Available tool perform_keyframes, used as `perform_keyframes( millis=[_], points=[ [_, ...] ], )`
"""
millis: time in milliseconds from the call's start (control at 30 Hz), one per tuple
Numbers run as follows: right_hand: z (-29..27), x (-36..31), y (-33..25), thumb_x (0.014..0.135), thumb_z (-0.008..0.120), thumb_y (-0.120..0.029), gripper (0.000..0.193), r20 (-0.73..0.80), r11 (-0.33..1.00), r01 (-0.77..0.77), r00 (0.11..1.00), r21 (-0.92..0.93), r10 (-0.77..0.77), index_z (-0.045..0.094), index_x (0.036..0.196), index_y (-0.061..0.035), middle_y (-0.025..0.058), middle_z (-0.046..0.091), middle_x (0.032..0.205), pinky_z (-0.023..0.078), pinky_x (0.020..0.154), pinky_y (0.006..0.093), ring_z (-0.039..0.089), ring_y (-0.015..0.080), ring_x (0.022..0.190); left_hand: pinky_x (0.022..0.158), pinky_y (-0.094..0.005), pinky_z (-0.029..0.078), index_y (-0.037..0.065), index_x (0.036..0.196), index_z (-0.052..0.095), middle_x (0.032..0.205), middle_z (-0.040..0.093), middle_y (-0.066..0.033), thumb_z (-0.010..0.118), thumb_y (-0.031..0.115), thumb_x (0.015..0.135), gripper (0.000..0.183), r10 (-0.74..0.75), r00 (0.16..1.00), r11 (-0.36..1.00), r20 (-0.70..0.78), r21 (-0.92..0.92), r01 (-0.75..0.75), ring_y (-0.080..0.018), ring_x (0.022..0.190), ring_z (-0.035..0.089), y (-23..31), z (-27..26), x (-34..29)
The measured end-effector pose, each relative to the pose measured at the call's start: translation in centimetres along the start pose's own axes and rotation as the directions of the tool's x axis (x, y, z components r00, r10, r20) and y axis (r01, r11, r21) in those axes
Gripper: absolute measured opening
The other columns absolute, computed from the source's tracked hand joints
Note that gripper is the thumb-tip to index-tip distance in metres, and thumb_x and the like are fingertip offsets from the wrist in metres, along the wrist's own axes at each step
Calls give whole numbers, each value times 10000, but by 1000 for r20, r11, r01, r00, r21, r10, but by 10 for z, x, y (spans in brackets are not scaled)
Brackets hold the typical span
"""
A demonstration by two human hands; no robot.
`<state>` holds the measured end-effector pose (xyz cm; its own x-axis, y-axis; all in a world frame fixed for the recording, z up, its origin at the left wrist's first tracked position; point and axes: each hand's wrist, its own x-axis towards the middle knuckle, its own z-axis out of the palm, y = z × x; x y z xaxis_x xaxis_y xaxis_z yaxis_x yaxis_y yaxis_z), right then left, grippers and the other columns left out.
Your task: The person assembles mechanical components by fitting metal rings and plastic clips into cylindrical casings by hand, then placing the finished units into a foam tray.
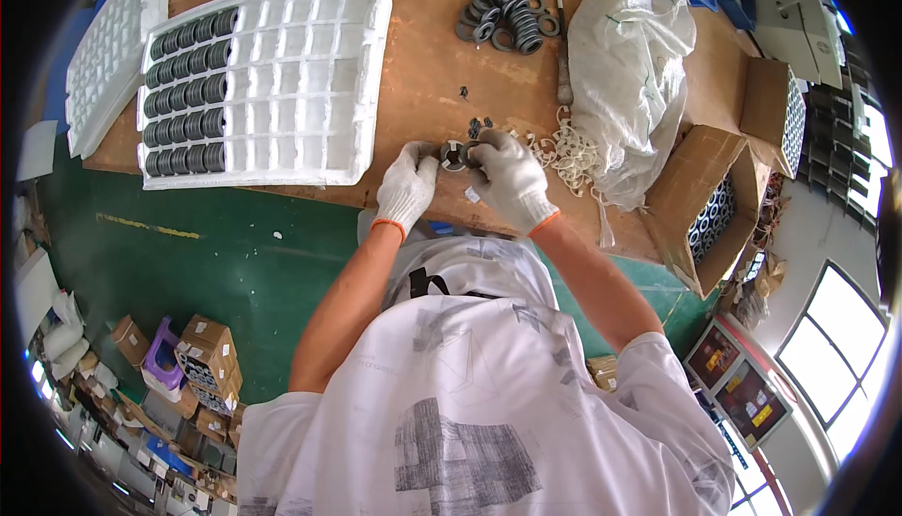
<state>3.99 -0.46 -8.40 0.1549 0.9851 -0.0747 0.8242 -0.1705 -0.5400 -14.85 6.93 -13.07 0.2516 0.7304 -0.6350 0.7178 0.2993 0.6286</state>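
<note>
Both my hands wear white knitted gloves with orange cuffs and meet at the table's near edge. My left hand (410, 182) is closed, its fingertips pinching the left side of a dark grey ring (452, 156). From the other side my right hand (512, 180) curls its fingers round a second dark piece, apparently another ring (469, 152), against the first; the fingers partly hide it. Just beyond the fingertips lie small black pieces (479, 127). A heap of cream-coloured curved clips (570, 154) spreads beside my right hand.
A white foam tray (366, 93) at left holds rows of dark rings in its left part. Loose rings (507, 16) lie at the back, near a thin rod-like tool (563, 55). A white woven sack (625, 74) and a cardboard box (695, 164) of rings stand at right.
</note>
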Motion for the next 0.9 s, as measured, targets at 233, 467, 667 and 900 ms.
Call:
perform_keyframes(
  millis=[233,467,667,900],
  points=[
    [9,10,-17,807,792,-164,294,229,995,38,973,-97,-15,728,1085,-95,126,680,1133,578,896,476,683,354,1059,771,-333,585,7,1258,679,944,738,-90,541,196,1034,324,51,996,984,69,-175,-38,-159,816,698,-9,6,11],
    [6,4,-17,817,839,-215,513,82,995,-91,992,-47,94,648,1275,-86,174,664,1203,573,900,497,684,400,1078,773,-331,585,9,1230,697,942,737,-90,556,221,1034,322,38,995,985,88,-170,-23,-157,815,698,-7,3,10],
    [13,5,-17,813,854,-226,570,176,989,-138,974,-55,146,642,1317,-65,183,658,1247,571,919,496,681,407,1088,983,-488,520,134,1229,722,1138,762,-182,550,361,994,369,-12,992,992,127,-125,28,-404,1144,697,2,-4,5],
    [6,8,-22,814,824,-248,569,-6,996,-45,999,-81,45,643,1322,-67,163,656,1330,503,1066,506,614,386,1271,816,-414,579,22,1208,702,1049,747,-192,614,245,1036,295,259,950,966,-176,63,-251,-321,918,739,19,-15,-8]
  ],
)
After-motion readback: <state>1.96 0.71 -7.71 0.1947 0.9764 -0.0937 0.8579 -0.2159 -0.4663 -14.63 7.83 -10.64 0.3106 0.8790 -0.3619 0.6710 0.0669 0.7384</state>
